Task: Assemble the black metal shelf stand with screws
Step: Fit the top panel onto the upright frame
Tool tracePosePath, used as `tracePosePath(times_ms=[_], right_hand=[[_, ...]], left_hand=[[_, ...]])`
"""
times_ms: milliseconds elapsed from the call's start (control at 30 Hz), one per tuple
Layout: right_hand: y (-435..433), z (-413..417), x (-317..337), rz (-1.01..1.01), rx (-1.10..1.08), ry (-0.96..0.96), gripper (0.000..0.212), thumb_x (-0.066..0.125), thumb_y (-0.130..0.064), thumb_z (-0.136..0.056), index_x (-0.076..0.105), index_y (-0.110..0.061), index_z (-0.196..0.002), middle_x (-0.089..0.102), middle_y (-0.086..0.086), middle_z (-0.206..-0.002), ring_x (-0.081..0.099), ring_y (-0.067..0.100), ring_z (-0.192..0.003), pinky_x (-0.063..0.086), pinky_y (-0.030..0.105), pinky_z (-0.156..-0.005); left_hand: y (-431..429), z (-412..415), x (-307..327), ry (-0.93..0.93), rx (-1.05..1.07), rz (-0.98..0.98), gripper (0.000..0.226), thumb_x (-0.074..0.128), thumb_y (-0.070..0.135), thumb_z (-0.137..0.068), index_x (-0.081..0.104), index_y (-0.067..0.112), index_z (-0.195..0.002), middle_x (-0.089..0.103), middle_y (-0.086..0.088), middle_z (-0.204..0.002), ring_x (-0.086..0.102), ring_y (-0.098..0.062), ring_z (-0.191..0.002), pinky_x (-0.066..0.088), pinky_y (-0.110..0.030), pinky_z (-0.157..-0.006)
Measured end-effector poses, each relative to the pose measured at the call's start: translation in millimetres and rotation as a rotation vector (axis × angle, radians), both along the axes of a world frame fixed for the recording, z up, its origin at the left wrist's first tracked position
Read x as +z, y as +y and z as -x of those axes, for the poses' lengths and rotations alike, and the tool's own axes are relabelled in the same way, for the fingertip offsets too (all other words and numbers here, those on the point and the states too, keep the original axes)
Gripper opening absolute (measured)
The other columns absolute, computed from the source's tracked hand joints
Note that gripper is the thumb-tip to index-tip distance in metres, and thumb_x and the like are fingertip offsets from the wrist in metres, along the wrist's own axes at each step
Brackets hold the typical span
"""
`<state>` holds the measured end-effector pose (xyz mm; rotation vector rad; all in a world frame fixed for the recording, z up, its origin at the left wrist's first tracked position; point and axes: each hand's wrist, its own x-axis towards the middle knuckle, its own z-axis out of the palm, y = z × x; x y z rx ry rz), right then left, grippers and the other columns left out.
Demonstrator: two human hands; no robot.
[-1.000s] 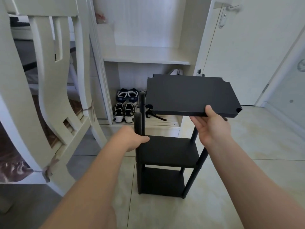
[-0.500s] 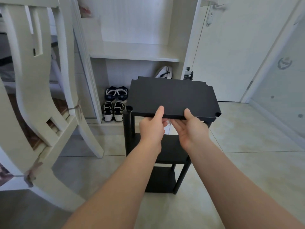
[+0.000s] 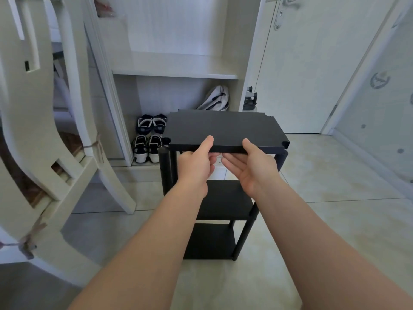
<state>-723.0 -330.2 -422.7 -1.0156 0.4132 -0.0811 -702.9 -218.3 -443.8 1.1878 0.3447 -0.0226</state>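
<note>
A black metal shelf stand (image 3: 225, 202) stands on the tiled floor with two fitted shelves and upright posts. A loose black shelf panel (image 3: 225, 128) with notched corners is held level over the post tops. My left hand (image 3: 196, 164) pinches its near edge, thumb on top and fingers underneath. My right hand (image 3: 252, 166) grips the same edge just to the right, thumb on top. The near left post (image 3: 164, 168) rises free beside the panel's left corner; the right corner sits at the near right post (image 3: 282, 157). No screws are visible.
A white wooden chair (image 3: 44, 130) leans at the left, close to the stand. Behind is a white cabinet niche with shoes (image 3: 149, 139) on its floor and a white bag (image 3: 218, 99). A white door (image 3: 312, 63) stands at the right.
My left hand left the post and came to the panel's near edge beside my right hand. The panel moved left and down over the posts, and the view came closer.
</note>
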Motion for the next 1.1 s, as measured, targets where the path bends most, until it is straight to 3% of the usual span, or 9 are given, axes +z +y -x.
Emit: tracePosePath(times_ms=[167,400,700,933,1100], right_hand=[[-1,-5,-3,-0.004,0.022,0.033,0.023,0.059,-0.019,-0.103,0.060,-0.006,-0.123,0.075,0.020,-0.102,0.078,0.028,-0.083,0.064,0.034,-0.066],[-2,-12,-3,-0.027,0.006,0.071,0.022,0.058,-0.029,-0.104,0.057,-0.009,-0.112,0.075,0.023,-0.091,0.077,0.031,-0.078,0.064,0.038,-0.062],[6,-21,-8,0.072,-0.118,0.125,0.022,0.058,-0.031,-0.100,0.061,-0.009,-0.102,0.076,0.011,-0.072,0.077,0.021,-0.067,0.058,0.026,-0.050],[6,-22,-10,0.040,-0.103,0.157,0.020,0.061,-0.032,-0.097,0.061,-0.014,-0.106,0.076,0.007,-0.070,0.077,0.019,-0.068,0.059,0.028,-0.054],[3,-20,-10,0.055,-0.141,0.152,0.020,0.065,-0.037,-0.097,0.062,-0.019,-0.102,0.077,0.008,-0.086,0.077,0.019,-0.072,0.060,0.030,-0.056]], left_hand=[[-1,-5,-5,0.010,0.017,-0.012,0.029,0.072,0.040,-0.089,0.071,0.012,-0.097,0.076,-0.006,-0.093,0.066,-0.011,-0.076,0.052,-0.027,-0.070],[0,-10,-4,0.045,0.000,-0.016,0.029,0.071,0.043,-0.089,0.069,0.017,-0.102,0.078,0.000,-0.086,0.068,-0.010,-0.077,0.051,-0.025,-0.064],[-7,-14,-2,0.105,0.067,-0.021,0.039,0.065,0.046,-0.089,0.063,0.017,-0.115,0.077,0.004,-0.080,0.066,-0.009,-0.081,0.042,-0.025,-0.063],[2,-15,-1,0.157,0.021,-0.004,0.045,0.069,0.052,-0.086,0.062,0.022,-0.119,0.075,0.001,-0.101,0.063,-0.011,-0.085,0.041,-0.025,-0.059],[5,-14,-3,0.125,0.122,0.008,0.040,0.066,0.047,-0.089,0.060,0.020,-0.118,0.075,-0.002,-0.098,0.061,-0.010,-0.077,0.041,-0.026,-0.061]])
